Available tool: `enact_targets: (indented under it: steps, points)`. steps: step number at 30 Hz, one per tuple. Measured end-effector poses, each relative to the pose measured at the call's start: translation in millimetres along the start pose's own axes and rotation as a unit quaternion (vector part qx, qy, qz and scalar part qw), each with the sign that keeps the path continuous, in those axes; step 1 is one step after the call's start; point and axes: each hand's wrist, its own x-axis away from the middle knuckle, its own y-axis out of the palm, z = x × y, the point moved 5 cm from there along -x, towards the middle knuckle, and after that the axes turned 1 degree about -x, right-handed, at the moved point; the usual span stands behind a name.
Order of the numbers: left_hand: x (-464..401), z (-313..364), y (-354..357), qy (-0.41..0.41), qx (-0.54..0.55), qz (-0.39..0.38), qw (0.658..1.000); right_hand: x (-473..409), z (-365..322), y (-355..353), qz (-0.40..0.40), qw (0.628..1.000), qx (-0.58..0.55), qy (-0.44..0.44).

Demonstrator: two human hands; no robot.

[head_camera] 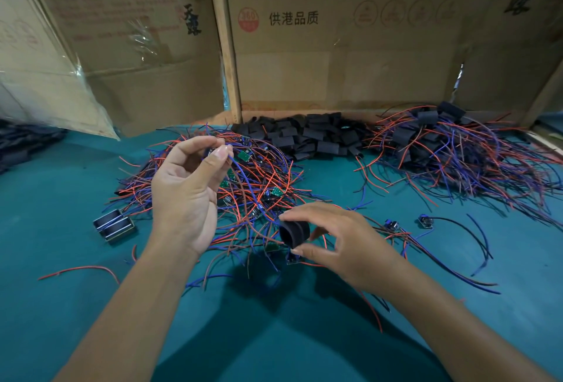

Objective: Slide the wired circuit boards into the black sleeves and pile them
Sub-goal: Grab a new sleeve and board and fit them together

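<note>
- Head view: the right hand (341,238) pinched a black sleeve (294,232) between thumb and fingertips; the sleeve was a short, matte, soft-looking tube with its open mouth turned toward the left hand, and nothing could be seen inside it.
- The left hand (182,195) was raised, palm toward the camera, thumb and forefinger pressed together on a blue wire (243,174) that curved down from the fingers toward the sleeve's mouth; the other fingers curled loosely.
- What hung at the pinched end of the wire was hidden behind the left thumb, so whether a board was held there could not be told.
- Beyond the left fingers lay a tangled heap of wired circuit boards (253,168), thin red and blue leads with small green boards showing through.
- Farther behind that heap sat a pile of empty sleeves (310,135), flat black rectangles stacked loosely.
- Beyond and to the right of the right fingers lay the finished pile (441,144), black sleeves with red and blue wires trailing out.
- Just right of the right hand, a few loose boards (425,220) with dark wires lay on the teal, felt-like tabletop (61,305).
- Left of the left wrist sat small metal blocks (114,224), glossy and boxy; their kind was hard to make out.
- Cardboard walls (335,46) with printed characters stood behind, cut off at the top edge.
</note>
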Motion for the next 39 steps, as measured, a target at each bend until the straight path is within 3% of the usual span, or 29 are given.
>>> enact_targets:
  steps: [9, 17, 20, 26, 30, 35, 39]
  points:
    - [0.3, -0.7, -3.1, 0.033, -0.013, 0.015, 0.999, 1.4, -1.9, 6.8, 0.002, 1.0, 0.01, 0.01]
    - [17.3, -7.6, 7.0, 0.137, -0.141, 0.008, 0.98, 4.3, -15.7, 7.4, 0.104, 0.992, 0.068, 0.021]
    - [37.2, -18.2, 24.1, 0.153, -0.198, -0.023, 0.968, 4.9, -17.0, 1.9, 0.173, 0.984, 0.014, 0.04]
    - [58.4, -34.4, 44.2, 0.107, -0.205, -0.139, 0.963, 6.0, -7.3, -25.7, 0.257, 0.962, -0.062, 0.062]
    - [64.4, -38.3, 49.1, 0.106, -0.251, -0.187, 0.944, 5.2, -7.8, -40.8, 0.251, 0.967, 0.012, 0.039]
    - [63.9, -38.2, 46.0, 0.121, -0.304, -0.184, 0.927, 6.5, -9.7, -46.2, 0.231, 0.971, 0.06, 0.015]
    - [65.2, -35.1, 46.7, 0.16, -0.376, -0.199, 0.891, 4.5, -15.3, -45.9, 0.202, 0.973, 0.106, -0.014]
